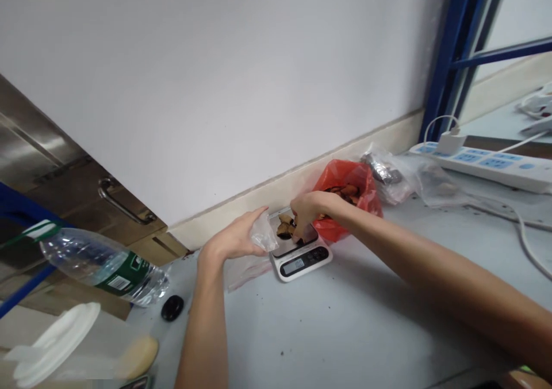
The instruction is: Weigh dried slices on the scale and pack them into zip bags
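Note:
A small white digital scale (302, 265) lies on the grey table, its display lit. Curled, dried brown pieces (284, 228) rest on its metal plate. My left hand (235, 236) grips a clear plastic bag (264, 233) between thumb and fingers, just left of the plate. Reaching in from the right, my right hand (305, 213) is over the plate with its fingertips pointing down, closed on one of the brown pieces; the hand partly hides them. Right behind it stands an open red plastic bag (373, 196) holding more of the same brown pieces.
Clear bags, one with a silvery packet (383, 170), lie right of the red bag by the wall. A white power strip (487, 161) with cables is at far right. On the left are a plastic bottle (103, 262), a black cap (172, 308) and a white-lidded container (60, 343).

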{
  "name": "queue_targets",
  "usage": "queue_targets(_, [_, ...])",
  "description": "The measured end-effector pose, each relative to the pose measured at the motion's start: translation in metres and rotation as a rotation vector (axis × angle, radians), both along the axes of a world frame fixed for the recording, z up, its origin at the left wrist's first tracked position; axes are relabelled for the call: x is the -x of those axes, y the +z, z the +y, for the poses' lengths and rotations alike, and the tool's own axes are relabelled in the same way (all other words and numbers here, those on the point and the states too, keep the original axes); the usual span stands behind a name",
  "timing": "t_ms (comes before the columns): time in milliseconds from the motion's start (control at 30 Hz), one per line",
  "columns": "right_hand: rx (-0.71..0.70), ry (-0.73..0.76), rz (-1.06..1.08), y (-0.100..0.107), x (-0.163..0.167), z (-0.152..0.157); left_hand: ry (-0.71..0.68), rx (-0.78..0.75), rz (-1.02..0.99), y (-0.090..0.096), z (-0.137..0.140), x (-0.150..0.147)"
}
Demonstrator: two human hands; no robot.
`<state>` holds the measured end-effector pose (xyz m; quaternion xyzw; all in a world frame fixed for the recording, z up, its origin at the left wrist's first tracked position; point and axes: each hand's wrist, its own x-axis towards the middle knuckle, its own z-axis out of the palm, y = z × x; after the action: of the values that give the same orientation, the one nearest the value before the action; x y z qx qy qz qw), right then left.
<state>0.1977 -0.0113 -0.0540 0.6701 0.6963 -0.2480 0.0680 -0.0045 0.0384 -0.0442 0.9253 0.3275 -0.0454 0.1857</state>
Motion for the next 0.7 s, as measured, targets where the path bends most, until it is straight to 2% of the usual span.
queue_targets(200, [0.007, -0.035, 0.017, -0.007, -0.002, 0.006, -0.040, 0.043, 0.006, -0.002, -0.002, -0.009])
queue_targets(367, [0.018, -0.078, 0.034, -0.003, -0.002, 0.002, -0.078, 0.050, -0.008, -0.005, 0.000, -0.009])
queue_targets(700, [0.039, -0.074, 0.065, -0.007, -0.009, 0.007, -0.110, 0.069, -0.048, -0.011, 0.003, -0.009])
